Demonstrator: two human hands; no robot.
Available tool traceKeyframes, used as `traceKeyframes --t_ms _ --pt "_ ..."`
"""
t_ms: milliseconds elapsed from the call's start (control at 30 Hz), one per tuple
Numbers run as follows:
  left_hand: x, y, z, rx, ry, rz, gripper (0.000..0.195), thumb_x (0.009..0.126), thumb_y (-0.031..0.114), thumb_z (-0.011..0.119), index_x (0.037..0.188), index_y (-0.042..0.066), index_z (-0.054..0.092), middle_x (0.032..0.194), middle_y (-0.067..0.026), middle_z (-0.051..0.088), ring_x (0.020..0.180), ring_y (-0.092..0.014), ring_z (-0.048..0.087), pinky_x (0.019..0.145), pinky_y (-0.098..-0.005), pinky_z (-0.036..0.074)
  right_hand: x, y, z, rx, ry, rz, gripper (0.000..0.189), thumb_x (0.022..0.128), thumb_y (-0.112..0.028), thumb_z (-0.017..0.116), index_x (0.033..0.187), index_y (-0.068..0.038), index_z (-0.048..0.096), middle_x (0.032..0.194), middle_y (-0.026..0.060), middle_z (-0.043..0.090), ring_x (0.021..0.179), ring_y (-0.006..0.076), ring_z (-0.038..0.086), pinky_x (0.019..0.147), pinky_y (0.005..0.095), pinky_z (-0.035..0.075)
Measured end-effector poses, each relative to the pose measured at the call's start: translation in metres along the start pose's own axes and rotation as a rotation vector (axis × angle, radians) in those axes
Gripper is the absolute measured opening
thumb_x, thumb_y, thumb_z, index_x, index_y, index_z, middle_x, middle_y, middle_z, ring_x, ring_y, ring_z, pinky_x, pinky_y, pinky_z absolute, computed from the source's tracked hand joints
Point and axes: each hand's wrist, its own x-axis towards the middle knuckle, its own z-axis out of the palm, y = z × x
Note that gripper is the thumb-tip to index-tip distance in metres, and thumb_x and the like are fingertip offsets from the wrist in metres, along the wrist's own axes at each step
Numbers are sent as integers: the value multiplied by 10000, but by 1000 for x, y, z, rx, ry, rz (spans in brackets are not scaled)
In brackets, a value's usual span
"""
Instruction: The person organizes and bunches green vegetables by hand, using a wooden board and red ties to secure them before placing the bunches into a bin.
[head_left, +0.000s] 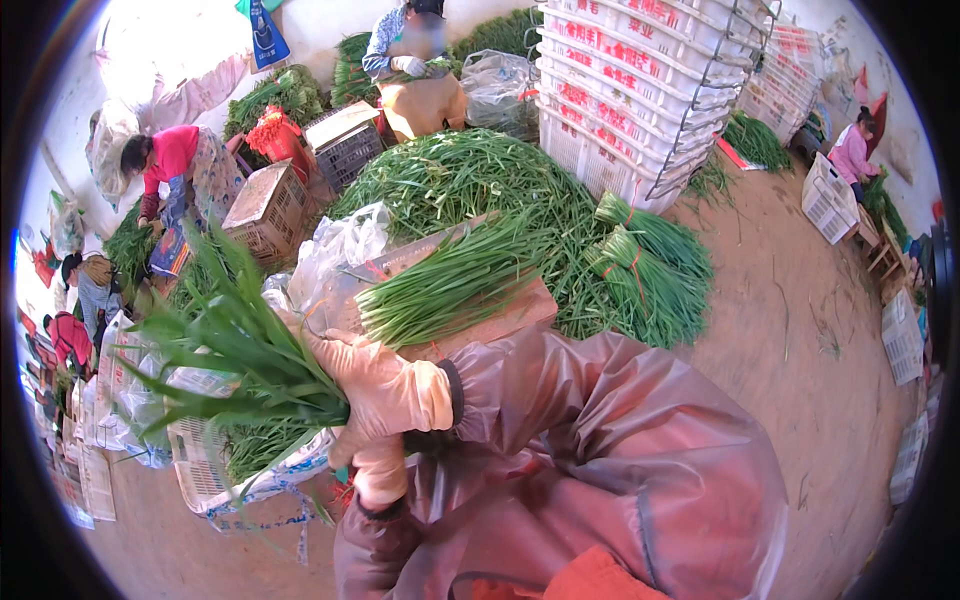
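Observation:
My right hand (382, 382), in a pale, stained glove, is closed around a bunch of long green leaves (247, 345), probably garlic chives, whose tips fan out to the upper left. Just below it is my left hand (379, 465), gloved the same way and close against the bunch; its fingers are mostly hidden. Beyond my right hand a loose sheaf of chives (457, 277) lies across a low board (517, 311), pale stem ends towards me. Tied bundles with red bands (652, 270) rest to its right.
Behind the board rises a large heap of chives (480, 172). A tall stack of white crates (622, 97) stands at the back right. Below the held leaves is a white plastic basket (199, 465) with greens inside. Several people work around the room; one (416, 67) sits behind the heap.

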Motion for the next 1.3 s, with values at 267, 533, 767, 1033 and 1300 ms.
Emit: traceKeyframes --t_ms 267,533,767,1033,1300 --pt "13 51 -6 532 -41 397 712 777 91 696 1384 -27 343 1382 -164 412 1293 -261 385 1099 -363 245 37 34 -37 385 146 390 299 742 -30 706 1036 -40 650 906 39 684 785 125 640 706 285 537" --pt "-27 53 4 -419 -95 -139 638 898 496 533 1223 -52 512 1053 -152 639 1008 -245 605 951 -405 440 81 20 -17 272 75 -108 378 776 -17 660 1150 -30 604 1115 94 648 841 149 621 793 306 497" --pt "2 8 0 -1811 -198 -355 453 928 406 528 1201 47 487 1099 -97 556 972 -183 517 829 -398 464 -42 35 1 -32 -664 -204 446 789 -66 585 1233 -67 543 1125 56 621 1063 185 566 1025 385 349" --pt "-15 -18 -86 -654 -72 -655 272 822 126 640 1070 39 569 872 -60 613 755 -167 601 674 -285 516 -93 25 -14 -21 -1056 -113 789 666 -55 698 1395 -160 414 1368 113 462 1263 282 445 1032 427 378" --pt "-53 44 -57 -79 -186 -755 547 642 56 720 1159 -2 551 892 -88 619 750 -188 607 644 -281 496 -142 85 -5 1086 -292 834 777 719 -120 801 1381 -56 401 1253 101 547 1130 169 511 969 333 426"
